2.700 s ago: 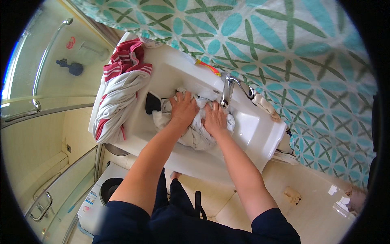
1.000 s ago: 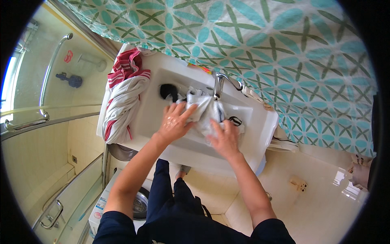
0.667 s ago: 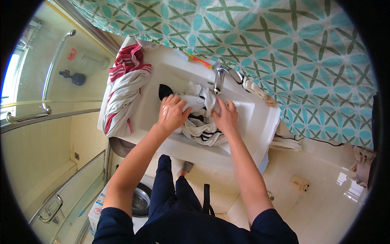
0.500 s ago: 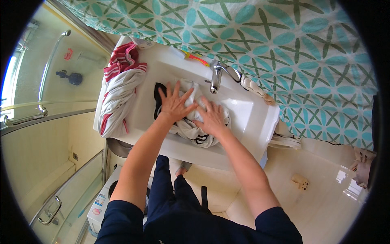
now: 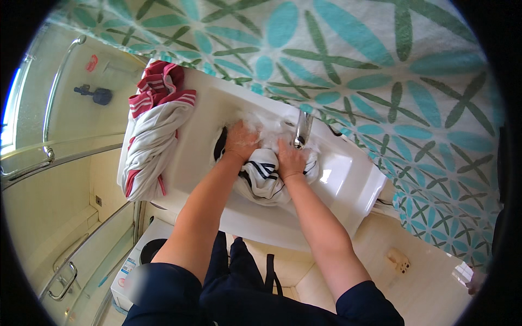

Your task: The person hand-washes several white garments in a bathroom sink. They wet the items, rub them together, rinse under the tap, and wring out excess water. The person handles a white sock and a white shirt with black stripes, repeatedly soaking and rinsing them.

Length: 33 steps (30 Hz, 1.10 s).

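Note:
A white garment with dark stripes (image 5: 265, 182) lies bunched in the white washbasin (image 5: 340, 187), in splashing, foamy water. My left hand (image 5: 242, 142) presses down on its far left side, beside a black patch of cloth (image 5: 219, 144). My right hand (image 5: 292, 161) pushes into the cloth just left of and below the chrome faucet (image 5: 302, 130). The fingers of both hands are lost in splash and cloth, so whether they grip is unclear. On the basin's left ledge rests a twisted white and red garment (image 5: 157, 133), untouched.
A white curtain with a teal and green pattern (image 5: 337, 65) hangs low over the basin's far edge and partly covers the faucet. Left stands a glass shower enclosure with a metal handle (image 5: 64, 282). A white appliance (image 5: 122, 290) stands below left; a beige object (image 5: 398, 261) lies on the floor at right.
Both hands went from lying spread on the garment to pushing down into it. Splashing water now surrounds them. My view shifted, and the curtain now covers more of the basin's far edge.

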Available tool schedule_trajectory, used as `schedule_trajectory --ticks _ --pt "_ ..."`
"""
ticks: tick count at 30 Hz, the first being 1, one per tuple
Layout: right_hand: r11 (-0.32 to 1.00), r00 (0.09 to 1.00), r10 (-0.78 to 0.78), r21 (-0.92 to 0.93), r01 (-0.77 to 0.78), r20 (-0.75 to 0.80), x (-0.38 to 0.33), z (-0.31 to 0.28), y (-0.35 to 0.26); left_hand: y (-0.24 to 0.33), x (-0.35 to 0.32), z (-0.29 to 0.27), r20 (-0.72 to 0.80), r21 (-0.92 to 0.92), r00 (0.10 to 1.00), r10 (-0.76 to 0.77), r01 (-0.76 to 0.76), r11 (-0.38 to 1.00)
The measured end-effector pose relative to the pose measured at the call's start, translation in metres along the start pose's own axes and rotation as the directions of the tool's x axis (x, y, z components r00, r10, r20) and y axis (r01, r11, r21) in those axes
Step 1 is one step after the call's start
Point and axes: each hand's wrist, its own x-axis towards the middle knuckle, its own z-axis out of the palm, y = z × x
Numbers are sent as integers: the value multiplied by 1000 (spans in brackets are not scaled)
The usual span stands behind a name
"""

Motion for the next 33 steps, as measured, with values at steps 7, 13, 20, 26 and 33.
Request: schedule_trajectory --ticks 7,13,20,26,33 --pt "828 979 -62 537 159 -194 -15 -56 29 -2 16 -18 -185 -294 976 -114 56 954" --pt "849 974 26 510 -140 223 -99 -118 103 -39 -46 -99 139 -990 779 -611 106 -91" --pt "327 988 80 933 -152 133 -140 -119 135 -58 -111 -156 312 -479 940 -140 29 -877" --pt "803 942 90 583 123 -322 -113 -83 100 -42 -137 -134 -319 -378 896 -308 178 909" --pt "953 947 -148 216 214 -284 -57 -42 14 -4 -66 -96 -224 82 975 18 1 997"
